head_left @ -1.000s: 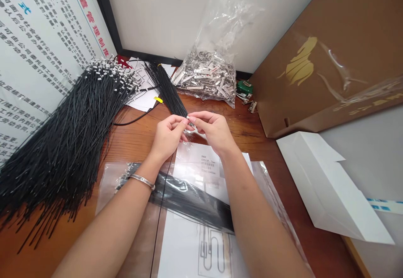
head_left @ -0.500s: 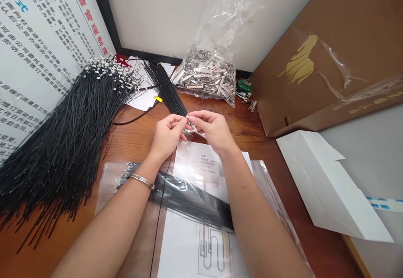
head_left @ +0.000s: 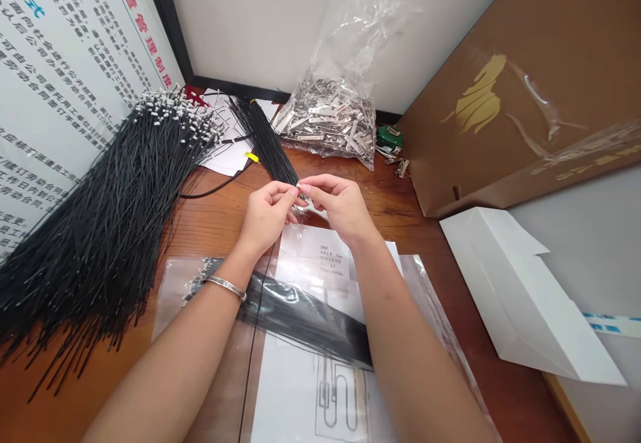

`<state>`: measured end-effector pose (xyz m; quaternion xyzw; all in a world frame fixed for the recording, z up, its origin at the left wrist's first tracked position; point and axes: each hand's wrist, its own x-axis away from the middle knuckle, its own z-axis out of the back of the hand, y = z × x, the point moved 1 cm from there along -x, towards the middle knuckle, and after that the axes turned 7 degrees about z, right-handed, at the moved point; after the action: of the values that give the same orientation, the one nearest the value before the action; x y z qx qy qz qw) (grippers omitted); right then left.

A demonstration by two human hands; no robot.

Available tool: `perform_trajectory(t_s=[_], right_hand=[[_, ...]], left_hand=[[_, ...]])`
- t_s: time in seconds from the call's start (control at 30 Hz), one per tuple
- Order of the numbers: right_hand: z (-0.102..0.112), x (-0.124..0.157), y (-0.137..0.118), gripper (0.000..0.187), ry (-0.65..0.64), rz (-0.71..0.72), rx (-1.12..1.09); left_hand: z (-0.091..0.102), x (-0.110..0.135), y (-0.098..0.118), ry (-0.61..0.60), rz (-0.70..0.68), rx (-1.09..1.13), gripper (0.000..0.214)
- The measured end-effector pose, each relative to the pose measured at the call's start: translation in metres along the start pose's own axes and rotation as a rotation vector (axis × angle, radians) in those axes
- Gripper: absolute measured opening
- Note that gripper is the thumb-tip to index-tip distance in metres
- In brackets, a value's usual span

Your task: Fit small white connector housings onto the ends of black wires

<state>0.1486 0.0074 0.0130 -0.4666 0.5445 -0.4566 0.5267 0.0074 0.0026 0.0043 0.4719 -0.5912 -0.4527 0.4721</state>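
Observation:
Close together at the middle of the view, both hands are closed in a pinch. My left hand (head_left: 266, 216) grips a thin black wire (head_left: 255, 336), which runs down from it toward the bottom edge. The thumb and forefinger of my right hand (head_left: 345, 210) close on a small white connector (head_left: 299, 186) at the fingertips, partly hidden. Just beyond the hands lies a tied bundle of black wires (head_left: 270, 142). Beneath the forearms, more black wires in a clear plastic bag (head_left: 310, 319) lie over a printed drawing sheet (head_left: 290, 396).
A large pile of black wires with white connectors (head_left: 115, 209) covers the left. At the back stand a clear bag of metal pieces (head_left: 330, 119) and a green tape measure (head_left: 389, 137). A brown box (head_left: 525, 95) and a white carton (head_left: 521, 296) bound the right side.

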Motion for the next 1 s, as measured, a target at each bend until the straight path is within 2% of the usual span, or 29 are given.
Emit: perform_trajectory(t_s=[0.2, 0.57, 1.0], right_hand=[[-0.0003, -0.0005, 0.0002, 0.017, -0.004, 0.047, 0.029], [-0.0029, -0.0006, 0.0035, 0.013, 0.021, 0.146, 0.209], [-0.0026, -0.0009, 0.005, 0.012, 0.034, 0.156, 0.227]], left_hand=[[0.0004, 0.0, 0.0002, 0.001, 0.0, -0.016, 0.015], [0.0, 0.0, -0.0017, 0.044, -0.007, -0.058, 0.013], [-0.0001, -0.001, -0.0042, 0.034, -0.036, -0.078, 0.014]])
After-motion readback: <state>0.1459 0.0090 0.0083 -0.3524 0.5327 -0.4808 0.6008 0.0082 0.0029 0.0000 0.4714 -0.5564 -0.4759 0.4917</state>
